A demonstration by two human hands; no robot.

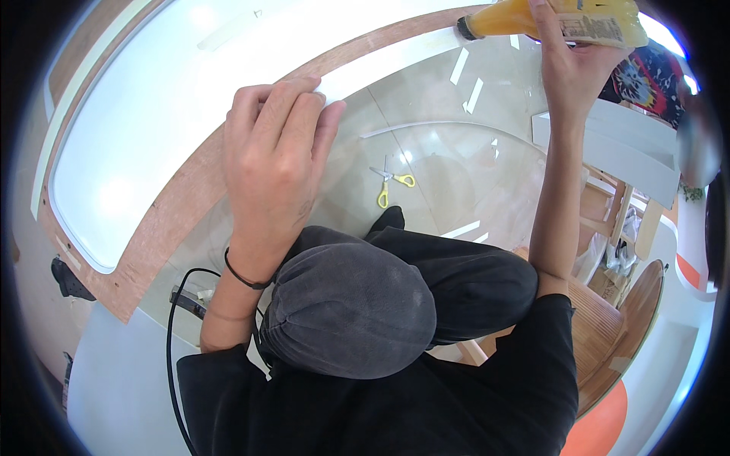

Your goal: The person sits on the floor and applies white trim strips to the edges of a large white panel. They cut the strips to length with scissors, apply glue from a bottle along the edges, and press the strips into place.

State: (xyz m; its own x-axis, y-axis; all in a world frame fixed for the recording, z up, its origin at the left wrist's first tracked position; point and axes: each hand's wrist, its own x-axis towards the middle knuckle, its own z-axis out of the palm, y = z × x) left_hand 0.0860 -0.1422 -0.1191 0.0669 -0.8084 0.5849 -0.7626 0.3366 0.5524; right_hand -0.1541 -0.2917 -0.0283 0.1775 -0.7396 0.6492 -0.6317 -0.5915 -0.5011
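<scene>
Your left hand point(275, 163) lies palm down, fingers together and pressed flat on the end of a thin white strip of edge banding point(395, 64), pinning it against the rim of the curved plywood board point(163, 228); it grips nothing, it only presses. A thin black band circles that wrist.

Take the plywood board as your landmark. It is a brown, raw-grained wooden panel with a rounded outline, and a glossy white, smooth-surfaced sheet point(152, 129) covers most of its top, leaving a bare wooden border. The white strip runs along the board's inner edge, away from your left hand toward the upper right.

Your right hand point(574, 72) is raised at the far end of that board edge, fingers closed around an orange-yellow plastic tube-shaped bottle point(525, 17) with a dark nozzle pointing left, toward the strip. A pale rectangular label with dark print wraps the bottle just beside your fingers.

Below the board's edge, on the shiny beige tiled floor point(441, 175), lie small scissors with yellow handles point(391, 182), well apart from both hands. A black cable point(173, 357) loops beside your left forearm, near the board's lower end. Your knees in dark grey cloth fill the middle. Right of the board, pale wooden furniture pieces point(616, 220) stand.
</scene>
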